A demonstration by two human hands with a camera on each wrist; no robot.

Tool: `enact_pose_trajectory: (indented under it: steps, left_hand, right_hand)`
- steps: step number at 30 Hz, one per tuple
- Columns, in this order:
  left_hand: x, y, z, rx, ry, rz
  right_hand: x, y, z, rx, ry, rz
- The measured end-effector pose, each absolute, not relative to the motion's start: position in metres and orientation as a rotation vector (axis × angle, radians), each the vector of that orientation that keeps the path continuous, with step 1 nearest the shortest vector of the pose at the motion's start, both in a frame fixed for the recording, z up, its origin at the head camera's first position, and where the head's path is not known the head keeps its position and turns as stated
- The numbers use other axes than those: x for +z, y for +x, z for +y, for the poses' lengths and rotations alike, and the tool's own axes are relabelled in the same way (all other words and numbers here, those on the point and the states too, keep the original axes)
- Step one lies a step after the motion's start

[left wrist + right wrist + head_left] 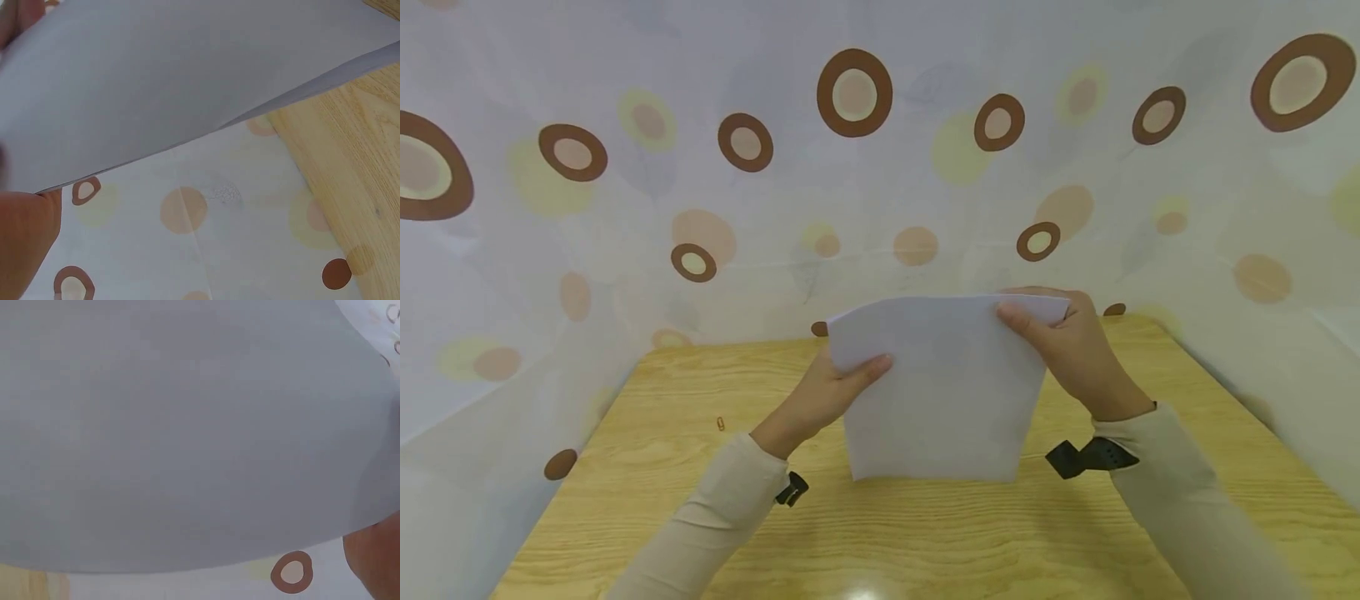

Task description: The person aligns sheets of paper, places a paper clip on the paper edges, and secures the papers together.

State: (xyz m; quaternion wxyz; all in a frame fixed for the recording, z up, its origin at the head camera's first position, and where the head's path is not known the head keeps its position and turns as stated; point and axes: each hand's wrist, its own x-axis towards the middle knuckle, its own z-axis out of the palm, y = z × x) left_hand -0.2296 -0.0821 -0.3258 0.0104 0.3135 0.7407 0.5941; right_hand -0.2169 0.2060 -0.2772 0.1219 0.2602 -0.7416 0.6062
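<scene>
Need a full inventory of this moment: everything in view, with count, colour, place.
paper: sheet count unclear (layers show at one edge), white, held up between both hands
paper clip: 1, orange-red, on the table, left of the left hand
table: 1, light wood, below the hands
patterned backdrop: count of pieces unclear, white with brown rings and tan and yellow spots, behind and beside the table
black straps: 2, black, one at each wrist
sleeves: 2, beige, on both arms
left hand: 1, bare, gripping the paper's left side
right hand: 1, bare, gripping its upper right corner
</scene>
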Motion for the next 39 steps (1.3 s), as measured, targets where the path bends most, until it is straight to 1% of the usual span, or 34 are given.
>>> enact_pose_trajectory:
  steps: [7,22,29,32,39]
  left_hand:
    - [-0.326,-0.227,-0.081,1.882,0.978,2.291]
    - [-0.331,-0.225,-0.078,1.853,0.995,2.308]
    - [-0.327,-0.225,-0.080,1.876,0.989,2.283]
    - [-0.326,-0.225,-0.080,1.875,0.960,2.287]
    - [-0.327,-0.226,-0.079,1.896,0.966,2.284]
  right_hand:
    - [-0.266,-0.214,0.205,1.689,0.770,-2.153]
    - [-0.276,-0.213,0.236,1.479,0.720,-2.134]
    - [-0.263,-0.210,0.237,1.042,0.787,-2.053]
    - [-0.258,-0.208,0.232,0.890,0.801,-2.025]
    - [-0.249,-0.205,0.215,0.557,0.939,-1.967]
